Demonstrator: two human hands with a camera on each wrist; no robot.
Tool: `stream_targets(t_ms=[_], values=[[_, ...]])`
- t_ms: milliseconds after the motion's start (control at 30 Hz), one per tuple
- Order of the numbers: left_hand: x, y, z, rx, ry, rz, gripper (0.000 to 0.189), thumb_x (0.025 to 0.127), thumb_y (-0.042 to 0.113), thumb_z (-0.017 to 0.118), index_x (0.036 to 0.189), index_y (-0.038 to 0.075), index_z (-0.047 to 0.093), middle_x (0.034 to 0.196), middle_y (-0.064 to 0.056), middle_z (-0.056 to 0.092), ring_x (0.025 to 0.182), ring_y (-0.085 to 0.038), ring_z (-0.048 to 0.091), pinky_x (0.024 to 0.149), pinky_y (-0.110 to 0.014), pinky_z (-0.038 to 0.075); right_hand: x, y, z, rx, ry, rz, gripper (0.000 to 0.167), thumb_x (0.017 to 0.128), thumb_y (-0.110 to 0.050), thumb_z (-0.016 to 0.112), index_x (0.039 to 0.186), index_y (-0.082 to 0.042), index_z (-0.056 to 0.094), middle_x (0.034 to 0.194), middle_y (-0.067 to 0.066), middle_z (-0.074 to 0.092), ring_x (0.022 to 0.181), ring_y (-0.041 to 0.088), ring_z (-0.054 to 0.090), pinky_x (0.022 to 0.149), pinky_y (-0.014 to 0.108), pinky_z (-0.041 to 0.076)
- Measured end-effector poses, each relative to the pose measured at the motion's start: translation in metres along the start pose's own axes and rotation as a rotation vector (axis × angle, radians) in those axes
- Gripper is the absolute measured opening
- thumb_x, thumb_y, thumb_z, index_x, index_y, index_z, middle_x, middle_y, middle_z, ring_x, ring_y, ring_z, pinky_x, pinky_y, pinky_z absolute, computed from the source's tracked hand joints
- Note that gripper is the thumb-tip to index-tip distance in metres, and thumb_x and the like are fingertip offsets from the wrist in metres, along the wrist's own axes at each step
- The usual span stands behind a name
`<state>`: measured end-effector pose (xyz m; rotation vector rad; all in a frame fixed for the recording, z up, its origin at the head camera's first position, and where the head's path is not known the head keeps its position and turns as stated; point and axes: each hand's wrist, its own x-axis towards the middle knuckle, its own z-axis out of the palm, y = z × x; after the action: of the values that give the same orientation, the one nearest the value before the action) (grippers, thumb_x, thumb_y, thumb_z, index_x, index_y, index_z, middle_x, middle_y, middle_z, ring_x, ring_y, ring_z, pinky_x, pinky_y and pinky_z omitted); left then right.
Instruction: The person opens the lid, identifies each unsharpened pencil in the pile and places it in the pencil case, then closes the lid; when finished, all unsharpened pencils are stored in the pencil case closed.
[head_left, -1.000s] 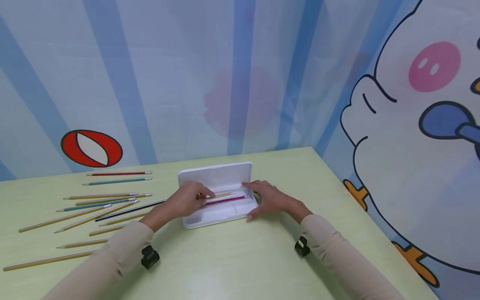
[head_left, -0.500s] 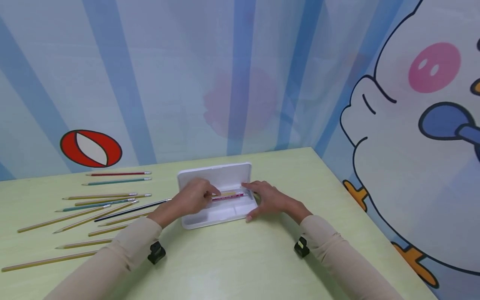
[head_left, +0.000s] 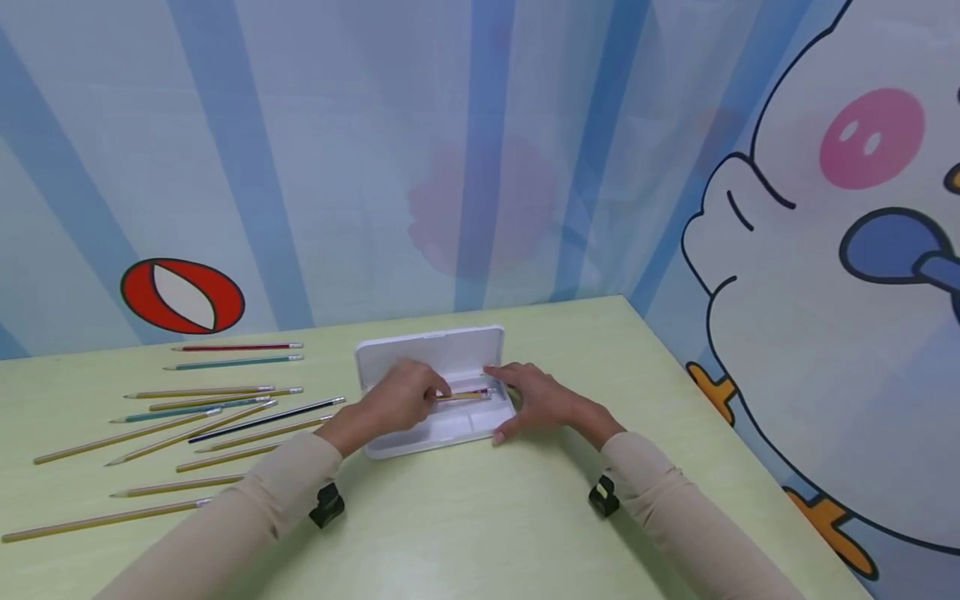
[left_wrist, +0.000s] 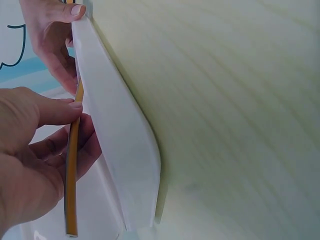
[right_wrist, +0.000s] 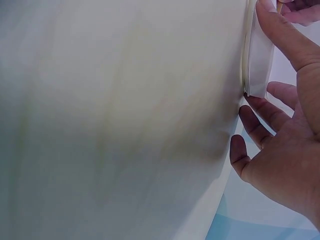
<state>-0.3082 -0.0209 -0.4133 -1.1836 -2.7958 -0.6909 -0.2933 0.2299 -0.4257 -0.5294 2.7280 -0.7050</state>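
Observation:
A white pencil case (head_left: 480,423) lies with its lid (head_left: 442,350) raised at the back. My left hand (head_left: 402,400) is over its left half. In the left wrist view, thumb and fingers pinch a yellow pencil (left_wrist: 71,180) that runs lengthwise along the case. The pencil's eraser end reaches toward the case's right end, beside a red pencil (head_left: 483,390) partly hidden behind it. My right hand (head_left: 543,398) grips the right end of the case, thumb at the front corner and fingers near the back. Its thumb rests on the case wall (right_wrist: 260,60) in the right wrist view.
Several pencils lie spread on the table at the left, among them yellow ones (head_left: 105,518), a black one (head_left: 262,419), teal ones (head_left: 232,362) and a red-striped one (head_left: 236,347). A printed curtain (head_left: 360,167) stands behind the table (head_left: 525,517).
My left hand has slid rightward along the case with the yellow pencil, whose end now overlaps the red pencil. The right hand stays at the case's right end.

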Motion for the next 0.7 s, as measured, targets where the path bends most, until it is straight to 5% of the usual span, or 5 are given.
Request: stream_targets(t_ms=[200, 700], values=[[0.0024, 0.0021, 0.0047, 0.022, -0.032, -0.042, 0.022, 0.084, -0.007, 0.066, 0.096, 0.005, 0.08, 0.091, -0.006, 0.077, 0.077, -0.016, 0.062, 0.073, -0.033, 0.054, 0.0003, 0.001, 0.0012, -0.002, 0.003, -0.007, 0.103, 0.072, -0.041, 0.089, 0.156, -0.017, 0.035, 0.154, 0.012, 0.043, 0.137, 0.032, 0.04, 0.113, 0.054, 0.037], [0.0058, 0.0057, 0.0071, 0.093, 0.006, -0.09, 0.009, 0.084, 0.002, 0.074, 0.09, 0.006, 0.079, 0.086, -0.005, 0.075, 0.073, -0.015, 0.061, 0.07, -0.033, 0.054, 0.0002, 0.0024, 0.0008, 0.006, 0.006, -0.009, 0.103, 0.072, -0.039, 0.09, 0.156, -0.017, 0.036, 0.155, 0.012, 0.042, 0.138, 0.034, 0.039, 0.113, 0.055, 0.036]])
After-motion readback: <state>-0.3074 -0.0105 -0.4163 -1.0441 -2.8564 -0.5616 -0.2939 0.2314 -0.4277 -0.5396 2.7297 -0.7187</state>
